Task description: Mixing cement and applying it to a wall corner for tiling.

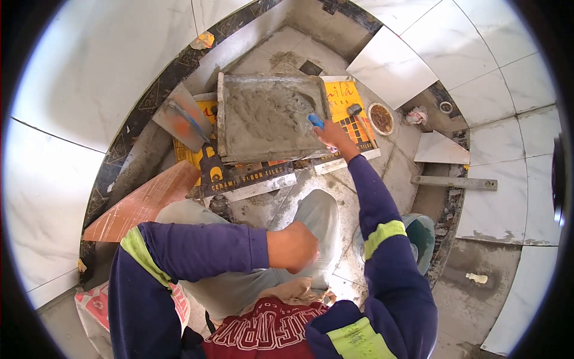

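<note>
My right hand grips a blue-handled tool over the right side of a shallow tray. Wet grey mortar fills the tray, smeared and ridged; the tool's working end cannot be made out. Flattened tile cartons lie under the tray. My left hand is curled into a fist above my lap, near my bent knee, with no object visible in it. At the tray's left leans a steel plastering trowel with a blue handle. A mallet rests on the carton, right of the tray.
A cut tile lies reddish side up at left. On the right are a round container with brown contents, a spirit level across the ledge, a bucket beside my arm, and a white tile. Marble-look tiles surround the recess.
</note>
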Motion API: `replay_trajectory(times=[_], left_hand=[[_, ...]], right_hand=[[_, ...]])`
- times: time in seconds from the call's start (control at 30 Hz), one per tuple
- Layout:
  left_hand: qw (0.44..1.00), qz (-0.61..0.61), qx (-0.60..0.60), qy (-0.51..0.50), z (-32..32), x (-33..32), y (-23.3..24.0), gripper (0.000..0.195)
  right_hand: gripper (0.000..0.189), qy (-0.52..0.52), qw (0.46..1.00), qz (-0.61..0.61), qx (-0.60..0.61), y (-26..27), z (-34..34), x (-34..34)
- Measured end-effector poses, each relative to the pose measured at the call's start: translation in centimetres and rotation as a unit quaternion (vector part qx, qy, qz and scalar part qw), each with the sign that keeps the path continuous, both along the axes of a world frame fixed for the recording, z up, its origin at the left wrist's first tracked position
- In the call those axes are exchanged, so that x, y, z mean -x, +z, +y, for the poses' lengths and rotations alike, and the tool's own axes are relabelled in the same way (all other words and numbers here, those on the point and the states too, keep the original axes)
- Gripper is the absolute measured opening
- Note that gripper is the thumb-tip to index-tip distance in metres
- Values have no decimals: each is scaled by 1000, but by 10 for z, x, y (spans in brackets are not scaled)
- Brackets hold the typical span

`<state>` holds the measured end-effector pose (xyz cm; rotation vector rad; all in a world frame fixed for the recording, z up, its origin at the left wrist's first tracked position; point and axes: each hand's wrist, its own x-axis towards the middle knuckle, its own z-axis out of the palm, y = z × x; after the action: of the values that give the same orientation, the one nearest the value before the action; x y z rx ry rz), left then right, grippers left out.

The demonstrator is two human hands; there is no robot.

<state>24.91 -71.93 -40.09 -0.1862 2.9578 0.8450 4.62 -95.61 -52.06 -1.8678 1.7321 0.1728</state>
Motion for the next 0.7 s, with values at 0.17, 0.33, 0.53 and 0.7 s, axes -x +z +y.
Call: replay_trajectory(times=[0.17,0.33,0.53,0.7], left_hand=[[1000,-5,10,7,-2,0,21,12],[999,6,28,29,6,-15,30,11],[999,-41,33,10,2,-12,38,11],[996,11,81,24,13,-6,30,11]], right_hand=[[45,-133,989,-61,-23,-82,-1,38],[38,-360,824,-394,-189,-128,36,-8],[27,-307,856,-388,-151,-106,8,-51],[32,332,921,123,161,-116,15,-88]])
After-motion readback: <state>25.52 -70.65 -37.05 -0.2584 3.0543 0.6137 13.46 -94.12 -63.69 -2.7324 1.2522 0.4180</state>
